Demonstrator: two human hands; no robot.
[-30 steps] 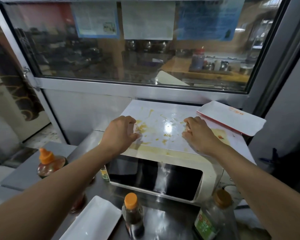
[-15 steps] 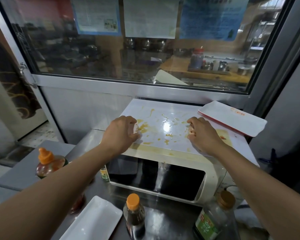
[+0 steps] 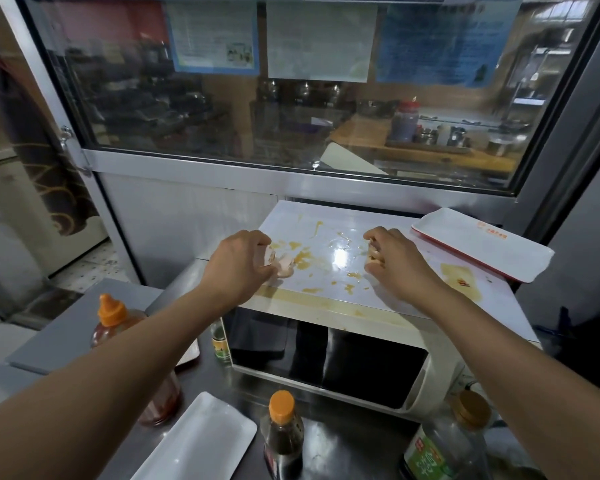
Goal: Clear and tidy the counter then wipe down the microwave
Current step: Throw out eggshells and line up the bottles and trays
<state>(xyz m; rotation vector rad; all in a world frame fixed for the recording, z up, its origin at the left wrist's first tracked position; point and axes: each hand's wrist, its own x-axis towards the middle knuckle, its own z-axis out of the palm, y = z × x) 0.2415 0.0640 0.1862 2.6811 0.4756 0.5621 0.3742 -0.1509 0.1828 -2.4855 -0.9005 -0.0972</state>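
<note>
The white microwave point(image 3: 329, 368) stands on the steel counter, and its top point(image 3: 291, 216) is smeared with yellow-orange spills point(image 3: 303, 256). My left hand point(image 3: 238, 266) rests near the top's left front edge, fingers curled round a pale shell-like piece point(image 3: 284, 266). To the right of the spills, my right hand point(image 3: 394, 263) pinches a small pale scrap point(image 3: 373, 254), mostly hidden by the fingers. A white tray with a red edge point(image 3: 478, 245) lies on the microwave's back right corner and overhangs it.
On the counter in front stand a red sauce bottle with an orange cap point(image 3: 113, 327), a dark sauce bottle point(image 3: 283, 434) and an oil bottle with a brown cap point(image 3: 445, 445). A white rectangular plate point(image 3: 198, 441) lies at the front left. A small green-labelled bottle point(image 3: 220, 344) stands beside the microwave. Behind is a glass window point(image 3: 291, 98).
Both hands stay almost where they were on the microwave top. More of the pale shell piece now shows beyond my left fingers. The view has shifted slightly.
</note>
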